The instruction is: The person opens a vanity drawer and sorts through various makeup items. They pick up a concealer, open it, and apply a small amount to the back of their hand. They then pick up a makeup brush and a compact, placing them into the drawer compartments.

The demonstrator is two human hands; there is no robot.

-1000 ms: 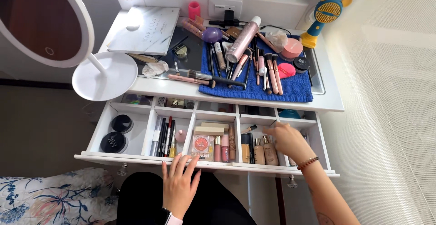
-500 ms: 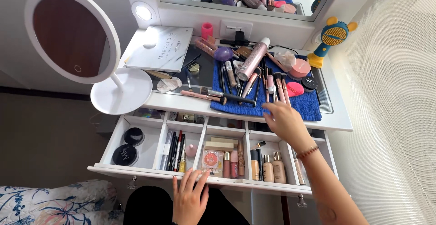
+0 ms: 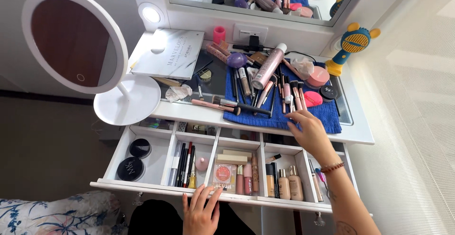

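My right hand [image 3: 310, 133] reaches over the front edge of the blue towel [image 3: 332, 116] on the white vanity top, fingers spread, tips next to several pink-handled makeup brushes [image 3: 297, 96]; it holds nothing. My left hand [image 3: 201, 211] rests with fingers apart on the front rim of the open white drawer [image 3: 156, 187], just below an orange blush compact [image 3: 222, 175] and lip gloss tubes [image 3: 247, 178]. Foundation bottles [image 3: 289, 183] stand in the compartment under my right forearm.
A round white standing mirror [image 3: 76, 40] stands at the left, a marbled palette [image 3: 168, 55] behind it. A pink spray bottle [image 3: 268, 66], purple sponge [image 3: 235, 59], pink jar [image 3: 317, 76] and blue-yellow hand fan [image 3: 350, 47] crowd the top. Black compacts [image 3: 131, 168] fill the left compartment.
My right hand rose out of the drawer's right compartment to the towel's front edge by the brushes. My left hand stayed at the drawer front. The view tilted upward.
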